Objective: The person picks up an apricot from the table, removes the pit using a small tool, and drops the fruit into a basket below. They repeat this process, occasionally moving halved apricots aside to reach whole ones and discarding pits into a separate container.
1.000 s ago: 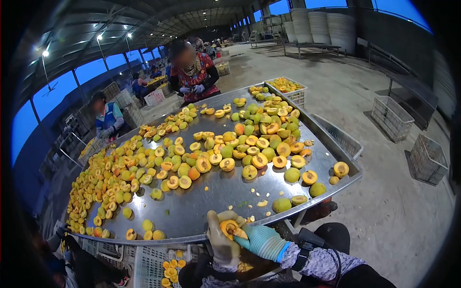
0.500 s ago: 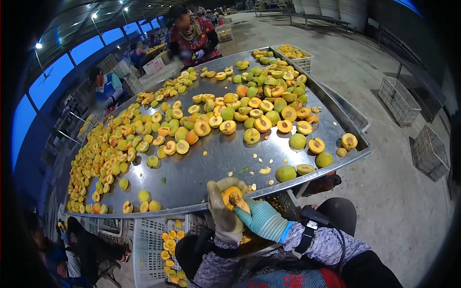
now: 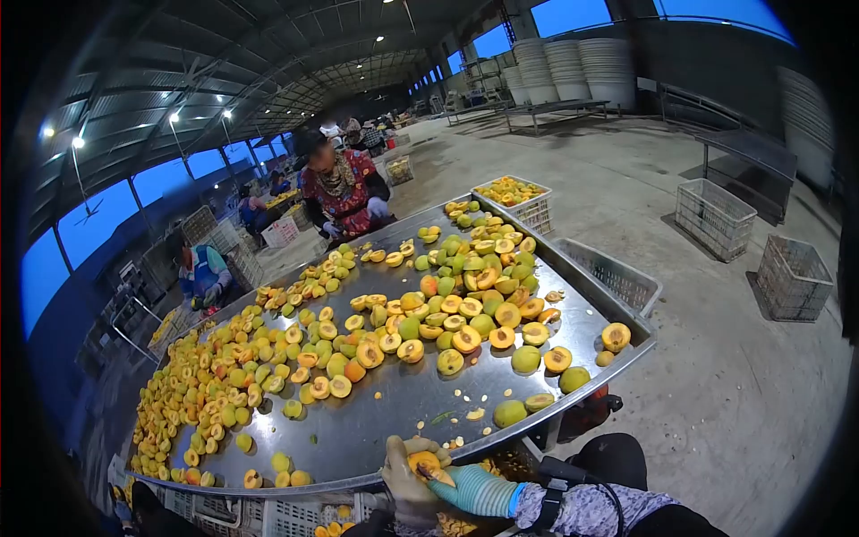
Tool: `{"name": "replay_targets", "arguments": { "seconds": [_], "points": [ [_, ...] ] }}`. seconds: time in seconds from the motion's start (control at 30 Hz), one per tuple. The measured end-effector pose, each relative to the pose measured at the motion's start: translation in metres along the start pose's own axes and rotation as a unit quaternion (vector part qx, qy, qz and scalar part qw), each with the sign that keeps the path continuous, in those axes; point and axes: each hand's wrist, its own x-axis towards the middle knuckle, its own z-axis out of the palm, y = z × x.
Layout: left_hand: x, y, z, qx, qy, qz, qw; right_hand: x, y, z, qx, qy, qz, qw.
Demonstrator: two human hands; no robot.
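Co-worker's (image 3: 344, 183) gloves (image 3: 378, 208) parted; held fruit's (image 3: 423, 462) long axis slants down-right.

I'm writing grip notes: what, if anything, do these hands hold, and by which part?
A cut fruit: the left hand cups its outer side; the right hand is at its lower right edge.

The left hand (image 3: 410, 490) wears a plain tan glove (image 3: 396, 467). The right hand (image 3: 479, 491) wears a blue-green striped knit glove (image 3: 492, 495) with a bright blue edge (image 3: 516, 499). A black strap (image 3: 551, 503) wraps the speckled gray right sleeve (image 3: 591, 510).
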Motion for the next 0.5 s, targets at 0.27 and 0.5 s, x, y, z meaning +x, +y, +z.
{"name": "replay_targets", "arguments": {
  "seconds": [0.27, 0.5],
  "points": [
    [-0.014, 0.001, 0.028, 0.036, 0.004, 0.001, 0.999, -0.019, -0.002, -0.01, 0.255, -0.107, 0.11, 0.955],
    [-0.006, -0.006, 0.029, 0.102, -0.095, -0.055, 0.989, -0.029, -0.005, -0.026, 0.116, 0.034, 0.039, 0.992]
  ]
}}
